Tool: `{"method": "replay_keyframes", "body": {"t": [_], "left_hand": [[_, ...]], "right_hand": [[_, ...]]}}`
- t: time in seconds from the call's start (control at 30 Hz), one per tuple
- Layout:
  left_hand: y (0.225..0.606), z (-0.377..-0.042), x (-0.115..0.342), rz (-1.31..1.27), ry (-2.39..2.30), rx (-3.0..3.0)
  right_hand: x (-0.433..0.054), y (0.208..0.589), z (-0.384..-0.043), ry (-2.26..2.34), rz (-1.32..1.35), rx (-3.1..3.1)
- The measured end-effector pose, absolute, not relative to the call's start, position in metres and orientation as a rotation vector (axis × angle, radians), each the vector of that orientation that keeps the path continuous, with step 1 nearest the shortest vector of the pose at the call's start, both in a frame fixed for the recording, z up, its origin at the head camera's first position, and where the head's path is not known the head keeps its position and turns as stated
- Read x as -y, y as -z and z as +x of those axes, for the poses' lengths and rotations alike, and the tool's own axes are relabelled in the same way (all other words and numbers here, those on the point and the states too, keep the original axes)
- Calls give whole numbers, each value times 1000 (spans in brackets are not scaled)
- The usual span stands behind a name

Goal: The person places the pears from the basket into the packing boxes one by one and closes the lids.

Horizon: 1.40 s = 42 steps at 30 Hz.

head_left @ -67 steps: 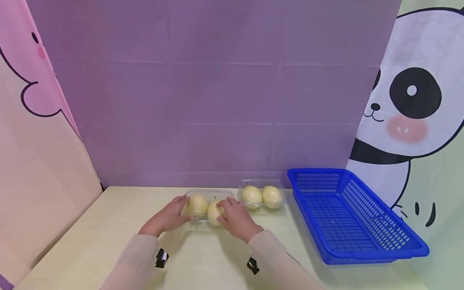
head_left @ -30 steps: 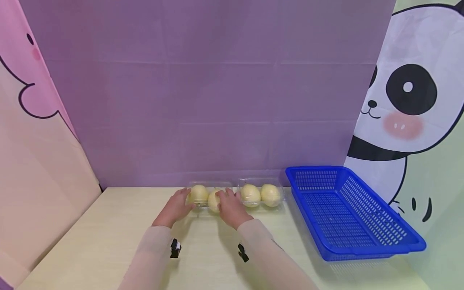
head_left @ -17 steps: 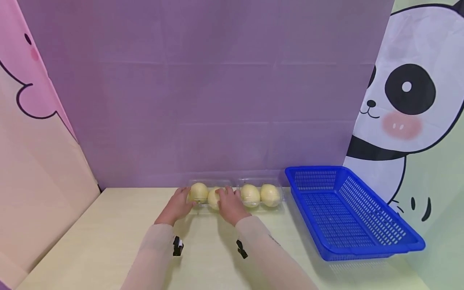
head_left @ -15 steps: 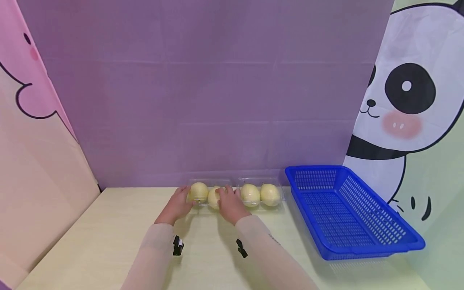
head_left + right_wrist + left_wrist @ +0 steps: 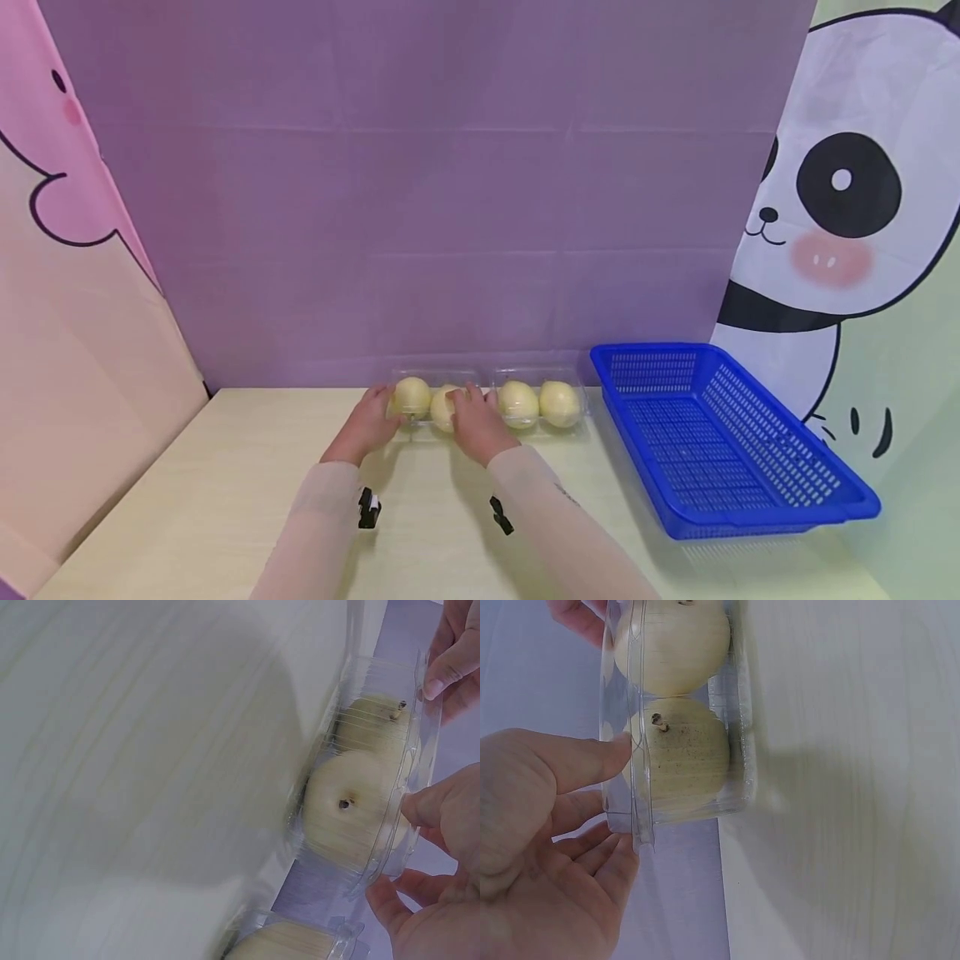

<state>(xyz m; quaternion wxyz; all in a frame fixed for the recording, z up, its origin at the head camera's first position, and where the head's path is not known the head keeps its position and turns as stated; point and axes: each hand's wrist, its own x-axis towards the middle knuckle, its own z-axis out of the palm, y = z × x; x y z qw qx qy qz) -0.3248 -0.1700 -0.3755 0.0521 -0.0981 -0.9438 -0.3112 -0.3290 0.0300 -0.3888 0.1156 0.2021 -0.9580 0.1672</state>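
A clear plastic clamshell box with two pale yellow pears stands at the back of the table. My left hand grips its left end. In the left wrist view, the thumb of my left hand presses the box rim while the fingers lie around the corner. At the right end my right hand pinches the rim, and it partly covers the right-hand pear. The right wrist view shows both hands on this box. Just right of it is a second clear box, also holding two pears.
A blue perforated plastic basket stands on the right side of the pale wooden table. A purple cloth backdrop rises behind the table edge. Panels with cartoon animals stand at both sides.
Both hands have pushed the box away from me, toward the back edge, until it lines up with the second box. Over the last half second almost nothing moves.
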Motion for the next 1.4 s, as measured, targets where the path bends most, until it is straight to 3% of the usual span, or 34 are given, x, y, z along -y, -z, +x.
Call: {"method": "replay_keyframes", "body": {"t": [1.4], "left_hand": [[364,-284,154,-376,670,2667]], "right_hand": [[-37,394,-297,-349,638,2521]]}}
